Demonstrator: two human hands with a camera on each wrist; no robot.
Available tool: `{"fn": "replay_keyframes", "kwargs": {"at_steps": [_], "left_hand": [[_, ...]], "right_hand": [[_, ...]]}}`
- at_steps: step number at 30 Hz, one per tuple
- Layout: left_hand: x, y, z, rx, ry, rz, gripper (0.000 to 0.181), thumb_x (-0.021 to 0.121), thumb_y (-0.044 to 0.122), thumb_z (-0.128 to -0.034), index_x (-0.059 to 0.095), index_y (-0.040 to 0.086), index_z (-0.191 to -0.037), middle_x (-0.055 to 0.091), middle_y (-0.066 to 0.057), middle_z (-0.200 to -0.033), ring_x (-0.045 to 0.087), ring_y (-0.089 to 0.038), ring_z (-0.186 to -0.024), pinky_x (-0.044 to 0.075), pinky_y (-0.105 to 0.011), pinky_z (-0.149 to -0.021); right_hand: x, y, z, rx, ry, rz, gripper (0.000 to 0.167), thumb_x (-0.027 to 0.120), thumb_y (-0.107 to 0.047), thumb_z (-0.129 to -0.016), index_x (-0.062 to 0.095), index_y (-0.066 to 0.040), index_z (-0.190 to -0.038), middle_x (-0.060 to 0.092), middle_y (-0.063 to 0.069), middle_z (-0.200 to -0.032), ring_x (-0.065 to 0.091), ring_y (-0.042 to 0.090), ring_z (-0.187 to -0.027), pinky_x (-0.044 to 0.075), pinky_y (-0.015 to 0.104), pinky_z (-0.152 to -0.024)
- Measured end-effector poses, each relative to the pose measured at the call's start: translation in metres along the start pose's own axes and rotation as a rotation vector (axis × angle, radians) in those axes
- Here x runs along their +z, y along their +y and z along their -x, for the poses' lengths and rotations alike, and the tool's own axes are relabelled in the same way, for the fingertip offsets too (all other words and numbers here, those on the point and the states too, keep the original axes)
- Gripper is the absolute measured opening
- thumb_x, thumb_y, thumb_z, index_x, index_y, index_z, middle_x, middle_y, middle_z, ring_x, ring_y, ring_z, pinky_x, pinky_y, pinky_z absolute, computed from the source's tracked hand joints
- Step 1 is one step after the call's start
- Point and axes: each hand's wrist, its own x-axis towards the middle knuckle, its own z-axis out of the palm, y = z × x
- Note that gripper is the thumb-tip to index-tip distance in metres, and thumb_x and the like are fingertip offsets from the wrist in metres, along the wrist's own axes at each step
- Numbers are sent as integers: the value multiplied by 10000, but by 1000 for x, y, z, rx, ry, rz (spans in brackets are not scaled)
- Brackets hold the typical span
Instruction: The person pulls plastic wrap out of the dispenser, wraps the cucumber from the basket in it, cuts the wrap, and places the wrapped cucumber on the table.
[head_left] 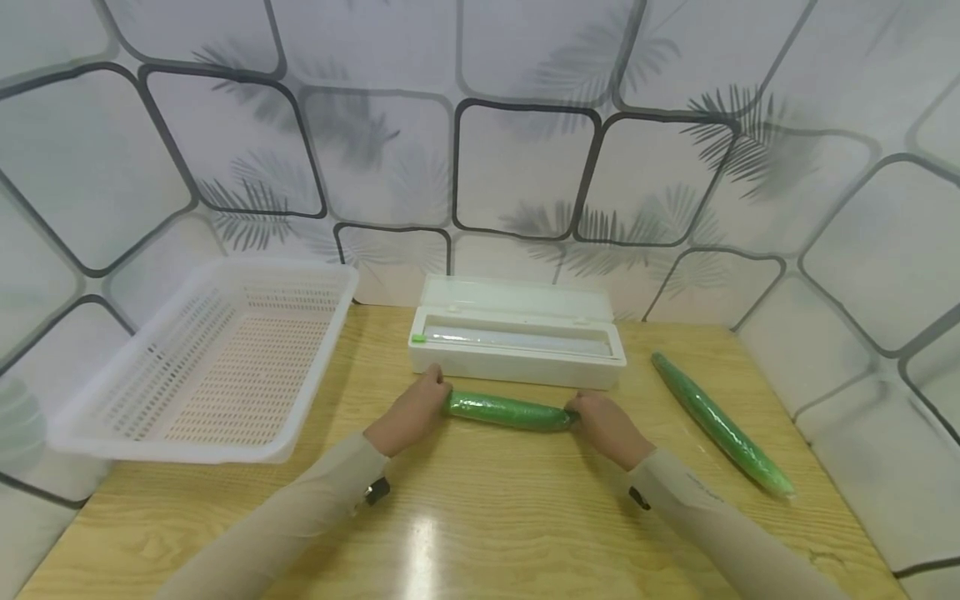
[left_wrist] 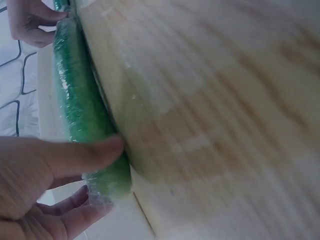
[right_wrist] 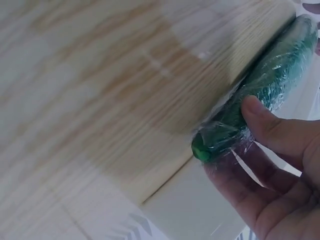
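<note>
A green cucumber (head_left: 510, 411) wrapped in clear plastic film lies crosswise between the two hands, in front of a white film box. My left hand (head_left: 412, 412) holds its left end. In the left wrist view the thumb lies over the cucumber (left_wrist: 82, 90), with fingers curled beneath at the bunched film. The right hand (head_left: 611, 427) grips the other end. Seen from the right wrist, its thumb presses on the wrapped cucumber (right_wrist: 275, 70) and its fingers sit under the tip. Loose film shows around that tip.
Behind the hands stands the white film box (head_left: 517, 368), lid raised, with a roll of film (head_left: 517, 340) inside. A second wrapped cucumber (head_left: 723, 425) lies slanted at the right. On the left is a white plastic basket (head_left: 315, 367). A patterned wall covering borders the wooden table (head_left: 525, 517).
</note>
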Motion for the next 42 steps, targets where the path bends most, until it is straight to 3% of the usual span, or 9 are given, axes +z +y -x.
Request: {"fn": "replay_keyframes", "kwargs": {"at_steps": [9,12,16,19,25,31,34,39,42], "left_hand": [[2,-4,0,88,75,-26,99,599,-92,-801,591,-30,-879,620,-125,-798,596,-223,-723,533,-323,-673],[1,-4,2,138,107,-5,90,565,-81,-820,556,9,-824,611,-72,-737,556,-171,-669,505,-278,-634],[-1,-3,3,167,102,0,126,537,-77,-832,511,36,-782,565,-40,-679,493,-129,-614,456,-234,-577],[-2,0,3,151,62,-25,101,545,-76,-833,527,20,-807,600,-73,-706,554,-164,-635,497,-261,-601],[-3,8,-2,41,-65,-116,113,576,-66,-855,618,-77,-960,606,-168,-897,615,-239,-791,555,-286,-692],[-2,11,-7,-25,-68,-185,128,622,-63,-821,653,-27,-940,566,-152,-900,566,-222,-772,552,-296,-679],[-2,7,-7,-5,-27,-129,118,631,-83,-785,641,-9,-876,594,-135,-845,565,-219,-739,537,-316,-668],[-4,0,0,86,67,34,128,569,-99,-778,565,27,-798,604,-72,-763,557,-196,-716,507,-330,-694],[-6,-2,4,125,75,62,131,548,-83,-798,536,47,-792,582,-44,-750,536,-171,-712,494,-308,-697]], "right_hand": [[3,3,0,29,25,-43,147,673,3,-792,648,-19,-935,693,97,-899,658,240,-824,548,384,-778],[4,3,0,18,62,-31,135,667,10,-796,663,-14,-929,686,97,-885,653,236,-812,551,371,-763],[6,1,1,-21,131,26,141,699,27,-761,687,3,-900,651,101,-836,631,226,-761,553,331,-700],[8,0,0,-35,155,63,149,705,42,-752,687,18,-898,640,100,-815,627,223,-744,551,316,-677],[10,0,-1,-26,129,84,170,711,38,-753,672,34,-919,652,114,-817,637,243,-748,552,338,-678],[12,0,-2,-77,153,118,152,689,79,-755,647,43,-897,643,118,-821,636,249,-760,553,335,-699],[11,1,-2,-93,164,123,159,697,91,-730,644,34,-869,645,113,-799,633,245,-740,549,338,-692],[7,0,0,-75,131,117,147,666,91,-747,651,4,-864,673,100,-792,641,233,-732,546,352,-701],[4,-1,2,-67,112,114,134,638,85,-779,654,-10,-872,690,95,-807,651,222,-733,550,353,-702]]}}
